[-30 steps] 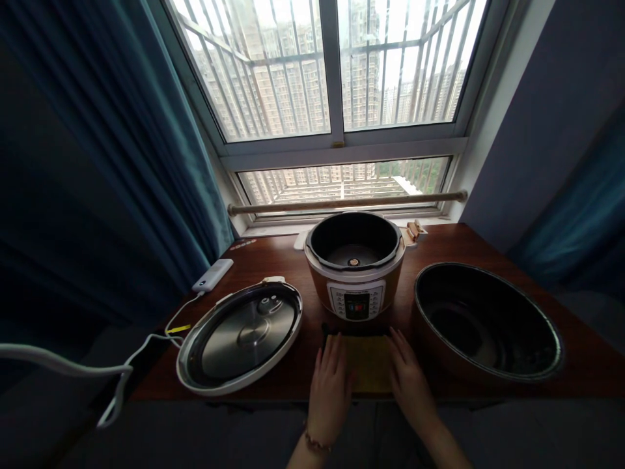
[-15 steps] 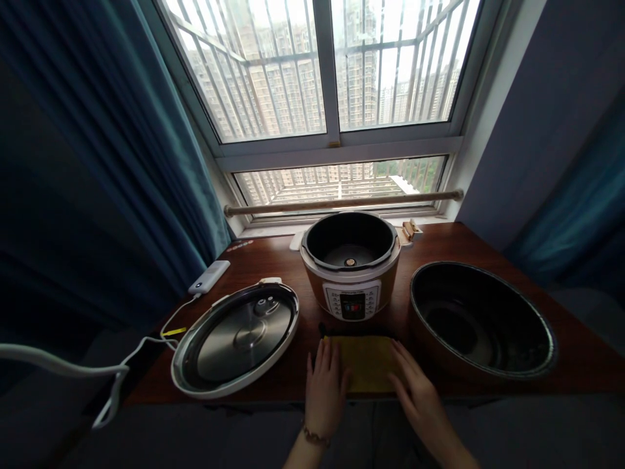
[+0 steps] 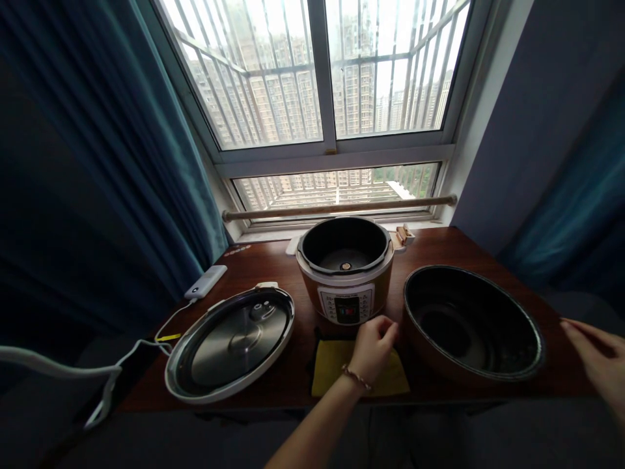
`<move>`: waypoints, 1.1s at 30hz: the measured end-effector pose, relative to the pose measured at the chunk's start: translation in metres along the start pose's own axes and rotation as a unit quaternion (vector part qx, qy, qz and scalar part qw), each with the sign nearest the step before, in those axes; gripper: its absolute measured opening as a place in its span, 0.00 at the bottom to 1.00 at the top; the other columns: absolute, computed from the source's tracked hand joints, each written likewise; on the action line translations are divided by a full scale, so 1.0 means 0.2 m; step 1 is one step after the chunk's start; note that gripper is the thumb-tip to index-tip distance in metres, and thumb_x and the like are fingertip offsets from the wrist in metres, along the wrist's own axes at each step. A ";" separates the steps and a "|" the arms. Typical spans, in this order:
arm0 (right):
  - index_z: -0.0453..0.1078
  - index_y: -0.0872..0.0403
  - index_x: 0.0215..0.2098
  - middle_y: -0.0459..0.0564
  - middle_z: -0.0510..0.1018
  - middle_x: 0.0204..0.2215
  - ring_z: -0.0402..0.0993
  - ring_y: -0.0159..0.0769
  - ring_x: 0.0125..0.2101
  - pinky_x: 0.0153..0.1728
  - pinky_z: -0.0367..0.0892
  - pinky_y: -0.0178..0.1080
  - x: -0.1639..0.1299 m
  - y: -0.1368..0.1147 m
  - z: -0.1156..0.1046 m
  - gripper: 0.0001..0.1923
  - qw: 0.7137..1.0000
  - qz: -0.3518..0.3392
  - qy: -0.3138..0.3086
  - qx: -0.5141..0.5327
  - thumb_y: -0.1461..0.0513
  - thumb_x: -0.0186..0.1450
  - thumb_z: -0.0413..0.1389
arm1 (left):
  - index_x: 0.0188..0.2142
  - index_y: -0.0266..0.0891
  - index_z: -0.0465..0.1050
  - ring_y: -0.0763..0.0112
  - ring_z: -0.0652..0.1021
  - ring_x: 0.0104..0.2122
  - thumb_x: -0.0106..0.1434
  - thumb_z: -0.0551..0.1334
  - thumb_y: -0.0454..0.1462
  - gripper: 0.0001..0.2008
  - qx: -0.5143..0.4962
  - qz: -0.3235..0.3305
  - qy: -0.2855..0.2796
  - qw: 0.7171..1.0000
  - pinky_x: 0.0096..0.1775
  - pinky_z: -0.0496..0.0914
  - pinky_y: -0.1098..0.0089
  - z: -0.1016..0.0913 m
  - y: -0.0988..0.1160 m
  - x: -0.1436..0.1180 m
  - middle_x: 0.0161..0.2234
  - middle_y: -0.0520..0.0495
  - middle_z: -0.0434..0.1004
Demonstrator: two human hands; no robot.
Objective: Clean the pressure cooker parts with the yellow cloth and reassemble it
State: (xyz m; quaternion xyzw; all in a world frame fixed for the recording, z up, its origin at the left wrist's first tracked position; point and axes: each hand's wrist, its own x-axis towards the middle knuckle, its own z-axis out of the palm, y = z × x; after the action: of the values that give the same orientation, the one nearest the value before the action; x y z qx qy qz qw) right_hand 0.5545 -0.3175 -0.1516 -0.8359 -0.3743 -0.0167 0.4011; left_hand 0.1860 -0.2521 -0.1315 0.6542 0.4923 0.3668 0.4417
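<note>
Counts: 2 hands, 1 yellow cloth, 1 lid, 1 inner pot, 1 cooker base, 1 power bank, 1 white cable.

Nearest: left hand (image 3: 372, 345) over the yellow cloth (image 3: 332, 368), fingers curled loosely inward, wrist with a bead bracelet. Whether it touches or grips the cloth, can't tell: the hand covers the cloth's middle. Cloth lies flat at the surface's (image 3: 293, 378) front edge, just in front of the cooker base.

Right hand (image 3: 593, 358) far right, past the inner pot's rim, fingers loosely spread, holding nothing; partly cut off by the frame edge.

Lid (image 3: 232, 340) lies left of the cloth, inner side up, steel plate showing. Inner pot (image 3: 471, 322) sits right of the cloth, dark, open side up; its near wall almost meets the left hand's knuckles.

Further back: cooker base (image 3: 346, 267), centre, open, control panel facing the camera; panel text too small to read. Power bank (image 3: 206, 281) back left, white cable (image 3: 146, 342) running from it off the left edge.

Small items behind the cooker at the sill: hard to make out.
</note>
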 end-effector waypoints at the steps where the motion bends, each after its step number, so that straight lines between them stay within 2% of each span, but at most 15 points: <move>1: 0.75 0.48 0.32 0.60 0.78 0.35 0.74 0.52 0.35 0.34 0.68 0.49 0.07 0.04 0.02 0.14 0.998 0.062 -0.021 0.006 0.52 0.49 0.61 | 0.31 0.36 0.75 0.64 0.75 0.34 0.59 0.57 0.40 0.11 -0.046 -0.010 0.005 0.999 0.37 0.67 0.68 0.03 0.01 0.04 0.32 0.44 0.78; 3: 0.73 0.48 0.30 0.58 0.77 0.35 0.75 0.47 0.38 0.38 0.68 0.43 0.14 0.09 0.07 0.10 0.975 0.152 -0.057 0.153 0.58 0.49 0.61 | 0.39 0.35 0.74 0.61 0.74 0.44 0.55 0.61 0.37 0.12 -0.163 -0.037 0.022 0.986 0.46 0.66 0.66 0.08 0.01 0.10 0.42 0.40 0.76; 5: 0.72 0.47 0.31 0.56 0.77 0.38 0.74 0.41 0.43 0.42 0.67 0.36 0.15 0.08 0.11 0.09 0.927 0.203 -0.088 0.304 0.63 0.49 0.59 | 0.44 0.33 0.72 0.59 0.70 0.51 0.53 0.63 0.36 0.18 -0.277 -0.070 0.029 0.958 0.52 0.62 0.65 0.12 0.01 0.14 0.50 0.35 0.71; 6: 0.71 0.47 0.31 0.55 0.76 0.39 0.73 0.40 0.45 0.44 0.66 0.34 0.13 0.06 0.12 0.10 0.905 0.216 -0.100 0.352 0.64 0.49 0.58 | 0.45 0.31 0.71 0.58 0.69 0.53 0.52 0.64 0.36 0.20 -0.318 -0.084 0.028 0.944 0.54 0.60 0.65 0.13 0.01 0.15 0.52 0.33 0.69; 8: 0.72 0.46 0.31 0.55 0.76 0.40 0.70 0.41 0.48 0.46 0.65 0.32 0.10 0.02 0.13 0.11 0.886 0.233 -0.120 0.381 0.64 0.48 0.59 | 0.44 0.31 0.72 0.56 0.68 0.54 0.50 0.66 0.37 0.21 -0.373 -0.100 0.025 0.922 0.55 0.59 0.64 0.15 0.02 0.16 0.52 0.32 0.68; 12: 0.72 0.45 0.29 0.57 0.75 0.43 0.69 0.43 0.49 0.46 0.66 0.33 0.06 -0.02 0.11 0.09 0.885 0.220 -0.134 0.388 0.62 0.48 0.59 | 0.40 0.35 0.74 0.55 0.68 0.53 0.48 0.68 0.40 0.20 -0.443 -0.131 0.007 0.887 0.55 0.59 0.61 0.14 0.05 0.15 0.51 0.37 0.71; 15: 0.73 0.44 0.28 0.58 0.74 0.44 0.69 0.43 0.49 0.44 0.67 0.32 0.06 -0.02 0.10 0.08 0.882 0.196 -0.151 0.401 0.61 0.48 0.59 | 0.40 0.37 0.74 0.56 0.68 0.54 0.48 0.68 0.42 0.20 -0.459 -0.158 -0.004 0.874 0.55 0.59 0.60 0.13 0.06 0.14 0.50 0.39 0.72; 22: 0.74 0.42 0.28 0.54 0.75 0.44 0.66 0.40 0.52 0.40 0.67 0.28 0.08 0.01 0.17 0.10 0.890 0.218 -0.157 0.369 0.61 0.46 0.59 | 0.41 0.37 0.72 0.57 0.69 0.52 0.47 0.68 0.45 0.22 -0.459 -0.158 -0.019 0.874 0.54 0.59 0.62 0.12 0.05 0.15 0.48 0.39 0.72; 25: 0.75 0.43 0.28 0.52 0.76 0.42 0.66 0.42 0.52 0.41 0.68 0.30 0.09 0.03 0.19 0.09 0.881 0.200 -0.170 0.394 0.60 0.46 0.60 | 0.43 0.36 0.71 0.58 0.69 0.52 0.48 0.67 0.46 0.24 -0.453 -0.156 -0.025 0.878 0.54 0.59 0.62 0.12 0.04 0.15 0.49 0.38 0.71; 33: 0.75 0.49 0.30 0.52 0.77 0.40 0.65 0.43 0.52 0.39 0.68 0.28 0.09 0.03 0.20 0.13 0.875 0.217 -0.163 0.402 0.61 0.44 0.61 | 0.45 0.37 0.69 0.57 0.68 0.53 0.48 0.66 0.47 0.26 -0.442 -0.155 -0.036 0.883 0.53 0.59 0.62 0.10 0.03 0.15 0.50 0.38 0.70</move>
State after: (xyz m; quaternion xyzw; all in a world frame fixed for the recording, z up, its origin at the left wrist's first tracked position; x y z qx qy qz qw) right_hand 0.5610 -0.2812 -0.1768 -0.6541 -0.2180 0.3591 0.6291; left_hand 0.2149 -0.2277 -0.1311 0.3191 0.3575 0.4496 0.7538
